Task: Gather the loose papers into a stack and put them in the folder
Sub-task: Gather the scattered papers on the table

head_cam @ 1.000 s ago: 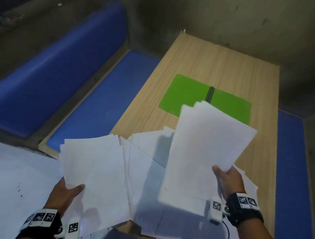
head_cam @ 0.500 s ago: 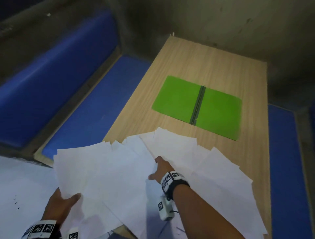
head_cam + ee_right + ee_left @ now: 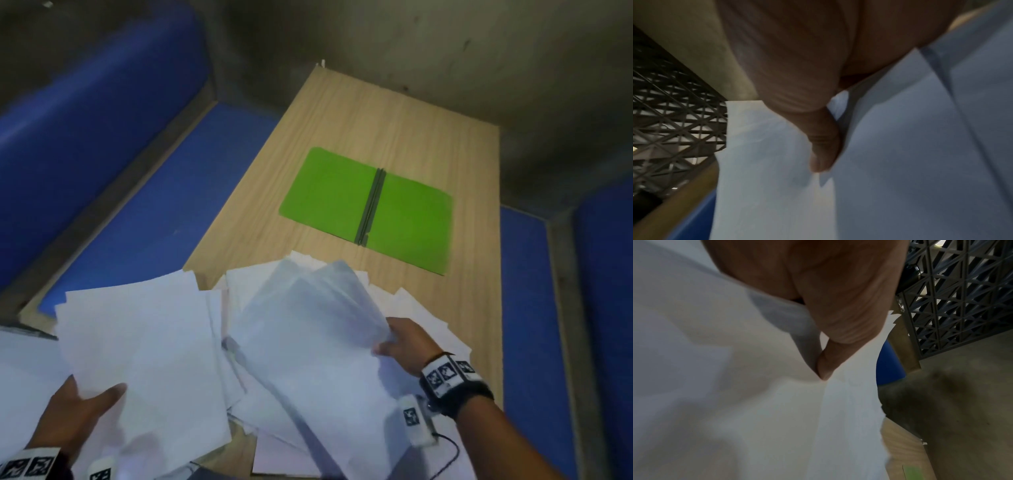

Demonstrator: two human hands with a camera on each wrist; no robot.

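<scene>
White loose papers (image 3: 239, 387) lie fanned over the near end of the wooden table (image 3: 376, 113). My left hand (image 3: 85, 404) pinches a bundle of sheets (image 3: 137, 359) at its near corner, thumb on top; the left wrist view shows the thumb (image 3: 825, 368) pressed on the paper (image 3: 756, 402). My right hand (image 3: 394, 342) grips another bundle (image 3: 308, 335) by its right edge, lifted and blurred; the right wrist view shows its thumb (image 3: 822, 155) on the paper (image 3: 900, 146). The green folder (image 3: 411, 219) lies open and flat beyond the papers, with nothing on it.
Blue padded benches (image 3: 137, 212) run along the table's left and right sides (image 3: 527, 308). A dark wall (image 3: 445, 41) stands behind the table's far end. A dark lattice screen (image 3: 962, 296) shows in both wrist views. Bare wood lies around the folder.
One second ago my right hand held a bundle high; half a second ago it reached flat across the pile to the left. Now it has swung back right, lifting a new bundle. The left hand stays put.
</scene>
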